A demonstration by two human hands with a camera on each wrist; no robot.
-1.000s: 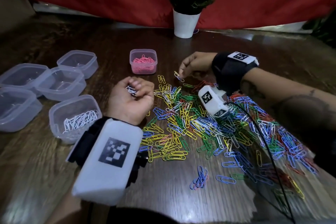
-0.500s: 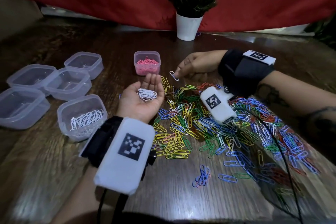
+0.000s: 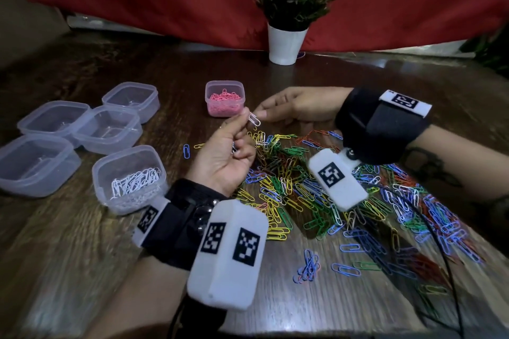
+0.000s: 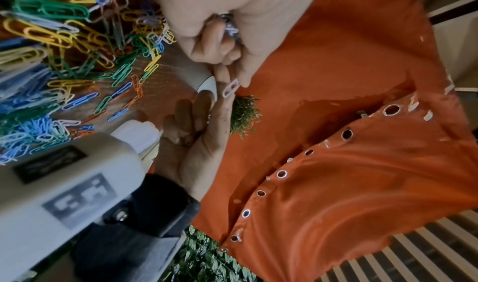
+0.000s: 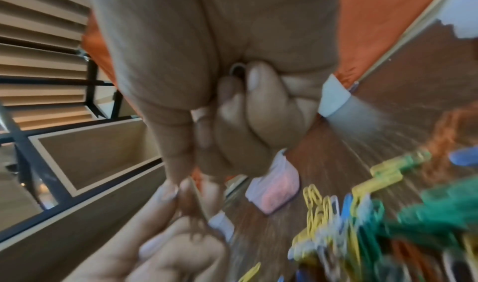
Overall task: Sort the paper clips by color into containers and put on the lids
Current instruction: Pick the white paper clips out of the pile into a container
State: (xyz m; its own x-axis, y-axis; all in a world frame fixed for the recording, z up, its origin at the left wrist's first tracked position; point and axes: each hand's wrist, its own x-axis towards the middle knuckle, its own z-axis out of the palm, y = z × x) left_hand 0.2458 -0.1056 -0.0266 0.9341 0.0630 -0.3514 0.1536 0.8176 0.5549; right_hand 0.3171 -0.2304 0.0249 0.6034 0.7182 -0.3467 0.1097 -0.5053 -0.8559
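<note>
The left hand (image 3: 223,157) is held up over the tabletop (image 3: 82,242), with its thumb and first finger pinched on one white paper clip (image 3: 254,120). Its other fingers are curled in, and more white clips (image 4: 230,27) sit inside them. The right hand (image 3: 292,107) is just beside it, and its fingertips touch the same clip from the other side, so both hands are clamped on it. Just past the two hands sits a small tub of pink clips (image 3: 224,98). Beside the left wrist sits a tub of white clips (image 3: 129,179). Farther out on that side are four clear tubs (image 3: 82,124) close together. Under and beside the right hand lies a big pile of mixed clips (image 3: 316,195).
</note>
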